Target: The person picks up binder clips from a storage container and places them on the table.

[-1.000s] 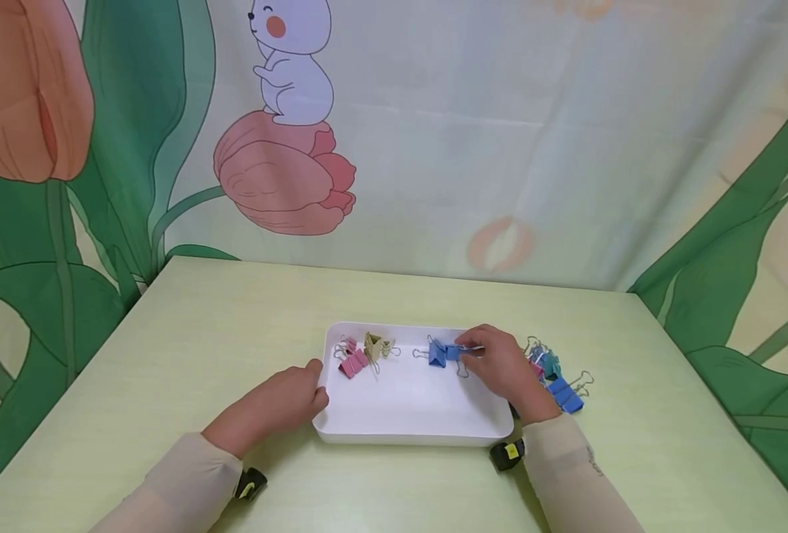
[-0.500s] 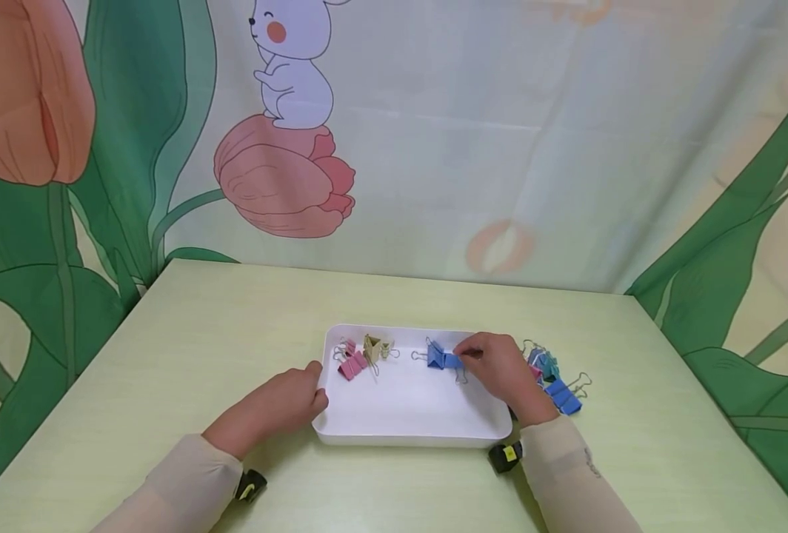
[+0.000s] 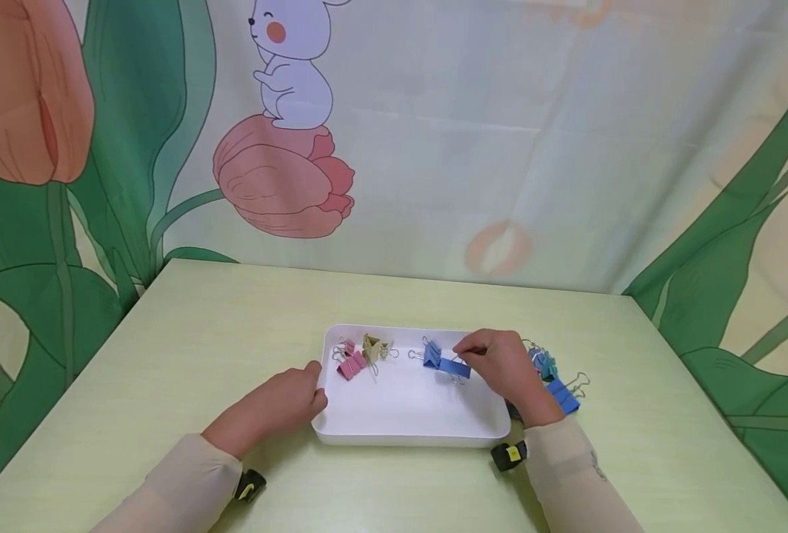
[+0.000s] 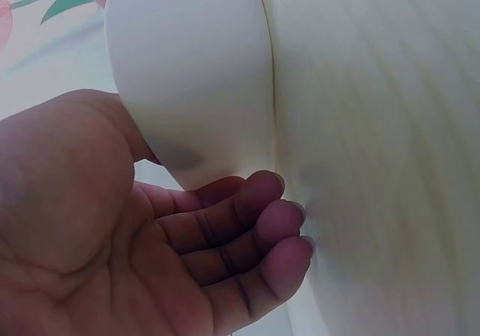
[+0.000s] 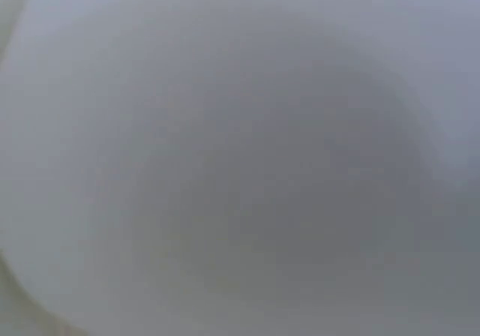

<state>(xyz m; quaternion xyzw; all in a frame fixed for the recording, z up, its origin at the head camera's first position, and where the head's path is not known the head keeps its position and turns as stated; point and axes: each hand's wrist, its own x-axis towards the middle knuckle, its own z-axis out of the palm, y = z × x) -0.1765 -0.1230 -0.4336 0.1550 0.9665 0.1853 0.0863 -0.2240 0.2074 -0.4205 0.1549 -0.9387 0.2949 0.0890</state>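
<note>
In the head view a shallow white tray (image 3: 407,414) lies on the table. My left hand (image 3: 287,400) grips its left edge; the left wrist view shows the thumb on one side of the tray wall and curled fingers (image 4: 262,231) on the other. My right hand (image 3: 501,363) is over the tray's right part, thumb and forefinger pinching the wire handle of a blue binder clip (image 3: 455,368). Another blue binder clip (image 3: 432,355) sits just left of it. Pink binder clips (image 3: 351,366) and yellow binder clips (image 3: 372,346) lie at the tray's left.
Right of the tray, partly behind my right hand, is a pile of mixed binder clips (image 3: 546,363), with a larger blue binder clip (image 3: 563,396) at its front. A printed curtain (image 3: 421,148) hangs behind the table (image 3: 267,311). Only a blurred pale surface fills the right wrist view.
The blue binder clip at my right fingertips has turned and come slightly nearer, its broad side now showing. The blue clip beside it has shifted slightly left. My left hand stays on the tray.
</note>
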